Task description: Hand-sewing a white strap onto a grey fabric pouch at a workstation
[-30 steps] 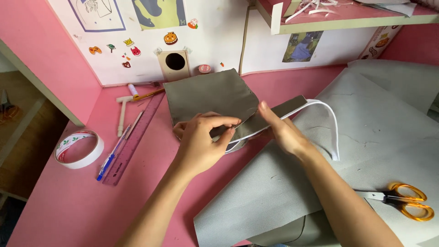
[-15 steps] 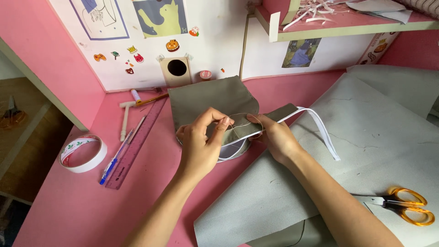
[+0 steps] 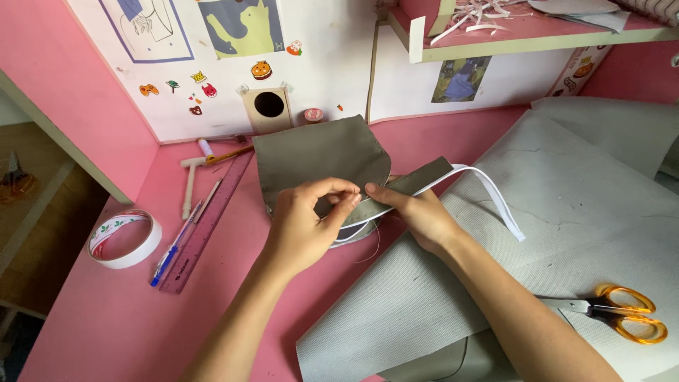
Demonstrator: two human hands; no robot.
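A grey fabric piece (image 3: pixel 318 152) with a rounded top lies on the pink desk (image 3: pixel 106 318). A narrow grey strip (image 3: pixel 414 182) runs along its lower right edge, and a white tape backing (image 3: pixel 495 201) loops off to the right. My left hand (image 3: pixel 308 226) pinches the strip's edge where it meets the fabric piece. My right hand (image 3: pixel 417 212) presses down on the strip, its fingertips almost touching the left hand's.
A large grey fabric sheet (image 3: pixel 566 233) covers the desk's right side, with orange-handled scissors (image 3: pixel 622 315) on it. To the left lie a pink ruler (image 3: pixel 209 223), a blue pen (image 3: pixel 173 247), a roll of tape (image 3: pixel 124 237) and a small white hammer-like tool (image 3: pixel 189 184). A shelf (image 3: pixel 530 28) hangs above.
Both hands have drawn closer together on the strip, and my left hand's pinch has shifted right along the fabric edge. The white backing has slid slightly.
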